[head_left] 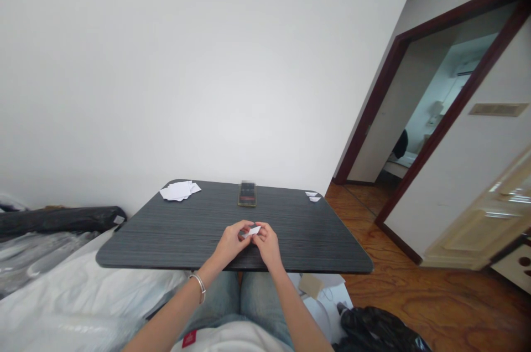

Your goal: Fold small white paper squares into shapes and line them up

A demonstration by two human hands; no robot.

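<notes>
Both of my hands meet over the near edge of a dark grey table (166, 236). My left hand (230, 242) and my right hand (266, 244) pinch a small folded piece of white paper (253, 230) between their fingertips, just above the tabletop. A silver bracelet sits on my left wrist. A phone (247, 193) lies flat at the far middle of the table. A loose stack of white paper sheets (179, 190) lies at the far left corner. Two small folded white paper pieces (312, 196) rest at the far right corner.
A white wall stands right behind the table. White bedding (62, 296) and a dark rolled bundle (58, 219) lie to the left. A wooden floor, a black bag (373, 332) and an open doorway (431, 119) are to the right. My legs in jeans are under the table edge.
</notes>
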